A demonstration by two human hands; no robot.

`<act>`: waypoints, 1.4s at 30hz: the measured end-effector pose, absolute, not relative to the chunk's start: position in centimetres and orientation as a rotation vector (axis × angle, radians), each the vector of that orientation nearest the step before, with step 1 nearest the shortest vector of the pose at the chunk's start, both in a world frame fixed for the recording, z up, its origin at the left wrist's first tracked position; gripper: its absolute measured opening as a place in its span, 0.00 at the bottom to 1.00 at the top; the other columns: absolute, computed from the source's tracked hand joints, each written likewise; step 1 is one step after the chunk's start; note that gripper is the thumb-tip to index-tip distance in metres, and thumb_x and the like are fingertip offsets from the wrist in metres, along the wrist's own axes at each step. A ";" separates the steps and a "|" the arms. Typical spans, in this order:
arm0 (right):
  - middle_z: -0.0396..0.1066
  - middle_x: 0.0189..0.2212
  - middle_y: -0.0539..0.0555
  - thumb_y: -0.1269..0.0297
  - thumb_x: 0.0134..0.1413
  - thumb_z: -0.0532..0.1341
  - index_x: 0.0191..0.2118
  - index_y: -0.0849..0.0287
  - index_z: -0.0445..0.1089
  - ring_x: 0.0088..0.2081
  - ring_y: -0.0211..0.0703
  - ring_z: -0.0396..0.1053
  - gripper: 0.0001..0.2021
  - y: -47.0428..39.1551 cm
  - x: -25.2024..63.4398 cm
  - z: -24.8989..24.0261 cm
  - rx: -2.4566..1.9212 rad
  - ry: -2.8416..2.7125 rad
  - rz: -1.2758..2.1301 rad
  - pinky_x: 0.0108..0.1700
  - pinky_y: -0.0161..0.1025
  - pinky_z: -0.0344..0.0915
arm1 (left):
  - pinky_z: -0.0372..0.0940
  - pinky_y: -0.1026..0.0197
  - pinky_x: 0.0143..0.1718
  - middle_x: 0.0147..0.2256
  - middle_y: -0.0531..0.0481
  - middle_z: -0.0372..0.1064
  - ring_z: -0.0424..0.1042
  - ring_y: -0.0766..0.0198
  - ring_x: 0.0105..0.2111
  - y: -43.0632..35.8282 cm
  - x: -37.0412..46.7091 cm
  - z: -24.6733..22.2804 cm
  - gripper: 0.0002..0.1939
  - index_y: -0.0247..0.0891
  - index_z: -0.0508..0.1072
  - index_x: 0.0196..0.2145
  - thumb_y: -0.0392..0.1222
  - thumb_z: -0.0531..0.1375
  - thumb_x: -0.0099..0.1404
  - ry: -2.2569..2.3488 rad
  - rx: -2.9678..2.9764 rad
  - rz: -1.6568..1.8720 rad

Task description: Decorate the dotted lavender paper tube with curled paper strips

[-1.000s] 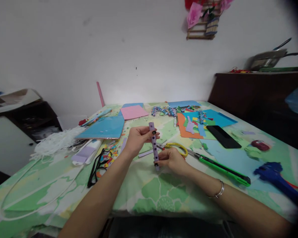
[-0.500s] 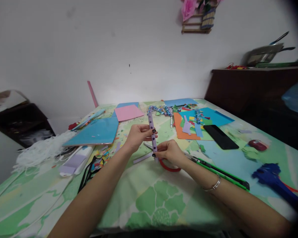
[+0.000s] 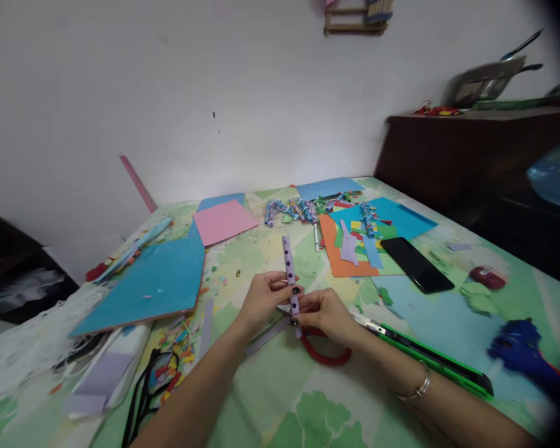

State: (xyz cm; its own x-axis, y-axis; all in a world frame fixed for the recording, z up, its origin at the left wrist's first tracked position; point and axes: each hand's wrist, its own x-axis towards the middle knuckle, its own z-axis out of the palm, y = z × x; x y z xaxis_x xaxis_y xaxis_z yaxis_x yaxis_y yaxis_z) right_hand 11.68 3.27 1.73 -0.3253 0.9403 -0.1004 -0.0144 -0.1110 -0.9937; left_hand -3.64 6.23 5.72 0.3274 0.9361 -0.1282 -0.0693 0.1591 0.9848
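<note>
Both hands grip one narrow purple paper roll with dark dots [image 3: 288, 261], held nearly upright over the table. My left hand [image 3: 266, 300] pinches it around the middle, thumb in front. Close to its lower end, my right hand [image 3: 324, 314] closes on it between thumb and fingers. Red-handled scissors [image 3: 329, 359] lie beneath my right hand, their blades partly hidden. A plain purple paper strip [image 3: 266, 336] rests on the cloth below my left hand. A green box cutter [image 3: 434, 361] lies by my right forearm.
A blue glue gun [image 3: 518, 348], a black phone [image 3: 416, 264] and a red computer mouse [image 3: 488, 277] sit at right. Several dotted paper rolls [image 3: 303, 210] lie at the back. Blue board [image 3: 154, 280], pink paper [image 3: 224, 221] and black-framed glasses [image 3: 144, 386] are at left.
The view has tilted down and shifted, so the table things appear displaced. Both hands still hold the dotted roll and appear lower in the picture.
</note>
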 end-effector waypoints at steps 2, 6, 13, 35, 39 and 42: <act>0.73 0.24 0.52 0.60 0.34 0.70 0.28 0.65 0.75 0.25 0.38 0.68 0.13 3.3 11.6 1.7 -1.088 -1.337 1.574 0.29 0.34 0.62 | 0.70 0.60 0.34 0.27 0.45 0.76 0.76 0.60 0.29 6.3 -3.7 5.8 0.22 0.31 0.74 0.37 0.43 0.71 0.44 0.975 1.145 0.895; 0.71 0.20 0.50 0.65 0.35 0.68 0.25 0.64 0.75 0.22 0.36 0.65 0.08 3.2 11.8 1.3 -1.129 -1.348 1.573 0.26 0.32 0.60 | 0.69 0.62 0.32 0.27 0.44 0.76 0.75 0.60 0.28 6.4 -3.4 5.6 0.18 0.30 0.74 0.33 0.40 0.71 0.44 1.038 1.131 0.873; 0.74 0.24 0.51 0.64 0.35 0.67 0.28 0.62 0.74 0.26 0.40 0.68 0.10 2.7 12.6 1.3 -1.115 -1.298 1.531 0.30 0.35 0.64 | 0.69 0.60 0.36 0.31 0.43 0.77 0.76 0.59 0.33 6.1 -2.6 5.2 0.21 0.31 0.74 0.37 0.39 0.71 0.44 0.958 1.158 0.825; 0.64 0.16 0.49 0.55 0.25 0.73 0.22 0.64 0.68 0.18 0.30 0.54 0.20 3.2 12.4 2.1 -1.180 -1.067 1.657 0.20 0.30 0.46 | 0.48 0.40 0.58 0.60 0.32 0.53 0.49 0.45 0.62 22.0 -12.2 4.9 0.26 0.32 0.62 0.55 0.24 0.50 0.60 1.957 2.408 0.434; 0.67 0.17 0.50 0.56 0.25 0.73 0.24 0.64 0.71 0.18 0.31 0.55 0.19 3.4 12.5 1.1 -1.173 -1.090 1.695 0.21 0.30 0.48 | 0.49 0.36 0.56 0.61 0.32 0.49 0.48 0.44 0.62 26.3 -14.2 4.1 0.23 0.33 0.60 0.56 0.28 0.51 0.64 2.072 2.526 0.234; 0.65 0.16 0.49 0.55 0.26 0.73 0.24 0.63 0.72 0.18 0.33 0.56 0.19 3.9 12.7 0.4 -1.162 -1.126 1.703 0.22 0.32 0.51 | 0.65 0.47 0.47 0.51 0.41 0.63 0.66 0.55 0.48 29.0 -15.8 4.1 0.19 0.35 0.65 0.52 0.43 0.56 0.65 2.085 2.569 0.047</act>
State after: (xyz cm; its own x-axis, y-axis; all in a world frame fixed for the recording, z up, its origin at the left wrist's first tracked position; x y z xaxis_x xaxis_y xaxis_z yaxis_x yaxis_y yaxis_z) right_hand 12.73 3.91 0.40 -0.2858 0.9196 -0.2695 -0.1123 -0.3115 -0.9436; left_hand -15.83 29.00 4.08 0.2107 0.9693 0.1269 0.9740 -0.1972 -0.1114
